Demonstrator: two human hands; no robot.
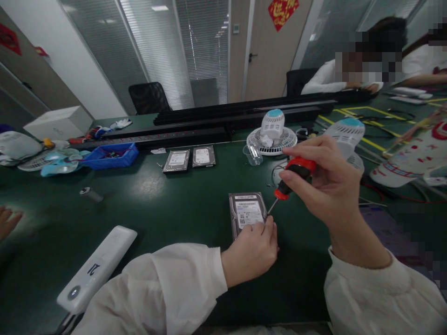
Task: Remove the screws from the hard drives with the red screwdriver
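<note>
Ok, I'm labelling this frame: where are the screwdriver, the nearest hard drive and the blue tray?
screwdriver (298, 168), head view, on its red and black handle.
hard drive (247, 213), head view, on its white label.
blue tray (108, 163), head view, on its front wall.

brushed metal hard drive (247, 213), paper label (248, 212), glossy green table (167, 204)

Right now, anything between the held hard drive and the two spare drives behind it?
Nothing: the head view shows bare green table between the hard drive under the left hand and the two drives.
</note>
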